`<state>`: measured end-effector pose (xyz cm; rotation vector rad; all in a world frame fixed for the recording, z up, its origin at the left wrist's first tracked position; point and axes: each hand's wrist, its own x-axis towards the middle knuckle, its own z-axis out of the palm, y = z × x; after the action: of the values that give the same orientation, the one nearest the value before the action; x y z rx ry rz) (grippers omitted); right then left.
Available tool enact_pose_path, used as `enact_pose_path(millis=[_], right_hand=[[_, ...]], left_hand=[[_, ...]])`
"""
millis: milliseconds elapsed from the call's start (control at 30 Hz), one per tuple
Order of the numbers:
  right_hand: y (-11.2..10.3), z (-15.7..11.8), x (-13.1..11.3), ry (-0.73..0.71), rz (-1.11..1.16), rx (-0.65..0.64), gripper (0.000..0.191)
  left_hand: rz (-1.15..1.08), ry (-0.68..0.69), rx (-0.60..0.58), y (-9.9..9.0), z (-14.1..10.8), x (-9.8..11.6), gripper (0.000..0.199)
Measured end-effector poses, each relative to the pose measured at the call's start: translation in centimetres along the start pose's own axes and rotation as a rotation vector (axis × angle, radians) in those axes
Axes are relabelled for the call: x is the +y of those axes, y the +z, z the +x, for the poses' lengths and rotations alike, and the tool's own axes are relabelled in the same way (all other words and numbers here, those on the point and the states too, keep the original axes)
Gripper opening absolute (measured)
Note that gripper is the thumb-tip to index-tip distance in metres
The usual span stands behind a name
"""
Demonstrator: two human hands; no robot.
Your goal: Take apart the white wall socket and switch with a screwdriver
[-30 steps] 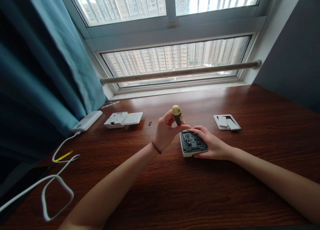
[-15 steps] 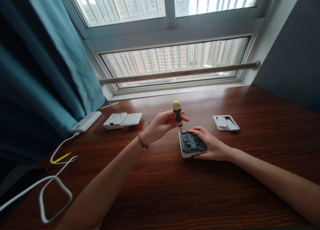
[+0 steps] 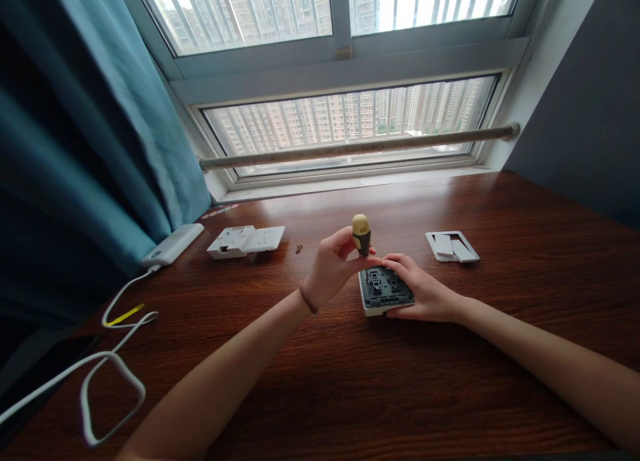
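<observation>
My left hand point(image 3: 336, 266) is closed round a small screwdriver point(image 3: 361, 233) with a yellow and black handle, held nearly upright over the left part of a wall switch point(image 3: 386, 291). The screwdriver's tip is mostly hidden by my fingers. The switch has a dark grey face with two mechanisms and sits on a white box. My right hand point(image 3: 419, 287) grips the switch by its right side, fingers along the back edge and thumb at the front. Two small screws point(image 3: 299, 249) lie on the table left of my left hand.
A white frame with loose rocker plates point(image 3: 453, 247) lies at the right. To the left are an opened white socket point(image 3: 245, 241), a white power strip point(image 3: 173, 245) with a cable point(image 3: 113, 355) and a yellow tie point(image 3: 126, 315). Behind the wooden table point(image 3: 310, 381) runs a window rail point(image 3: 360, 147).
My left hand has moved right and slightly down with the screwdriver, its fingers now wrapped closer round the handle. The two screws have come fully into view. My right hand and the switch stay put.
</observation>
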<state>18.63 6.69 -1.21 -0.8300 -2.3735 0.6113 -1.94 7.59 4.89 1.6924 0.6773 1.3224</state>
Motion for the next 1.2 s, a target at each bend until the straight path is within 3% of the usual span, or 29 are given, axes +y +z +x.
enact_pose_path(millis=[133,400,600,733,967,1200], right_hand=[[0.0,0.0,0.0,0.005,0.001,-0.002,0.085],[-0.1,0.0,-0.2,0.001,0.022,0.004,0.082],[0.0,-0.1,0.0,0.005,0.018,0.006,0.085],[0.1,-0.1,0.1,0.0,0.013,0.007,0.085],[0.0,-0.1,0.0,0.008,0.016,0.004,0.085],[-0.1,0.0,-0.2,0.002,0.034,0.002,0.085]], left_hand=[[0.064,-0.012,0.021,0.5,-0.2,0.2,0.018],[-0.162,-0.19,-0.259,-1.1,0.7,0.8,0.036],[-0.127,-0.214,-0.343,-2.4,1.2,1.8,0.035],[0.011,-0.235,-0.347,-2.2,1.2,2.6,0.033],[0.046,-0.19,-0.157,-1.5,0.8,1.5,0.027],[0.253,-0.048,-0.141,0.1,-0.1,1.3,0.024]])
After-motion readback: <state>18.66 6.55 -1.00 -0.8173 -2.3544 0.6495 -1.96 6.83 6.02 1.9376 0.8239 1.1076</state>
